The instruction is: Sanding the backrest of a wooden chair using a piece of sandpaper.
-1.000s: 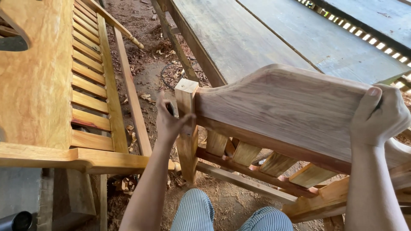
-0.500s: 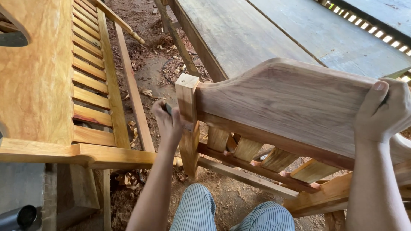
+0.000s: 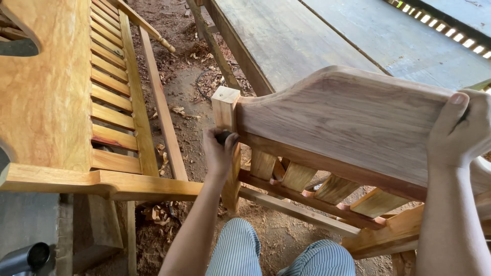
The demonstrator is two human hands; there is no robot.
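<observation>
At the left end of the unfinished wooden bench (image 3: 348,117) that lies tipped before us, our left hand (image 3: 219,153) is clenched around a small dark object (image 3: 223,136) pressed against the square corner post (image 3: 226,110), just where the broad curved backrest board (image 3: 358,115) meets it. We cannot tell what the dark object is. Our right hand (image 3: 460,130) grasps the far right end of that same board, thumb laid up over its face and fingers wrapped behind the top edge. Below the board, short slats (image 3: 332,186) run down to a lower rail (image 3: 296,209). Beside us on the left stands a second, orange-toned slatted bench (image 3: 112,117), well apart from the post. Behind the backrest board lies a wide grey plank table (image 3: 286,36). Wood shavings (image 3: 158,212) litter the dirt floor (image 3: 189,97), and our striped trousers (image 3: 240,250) show at the bottom edge. We see no packages, labels or signs.
</observation>
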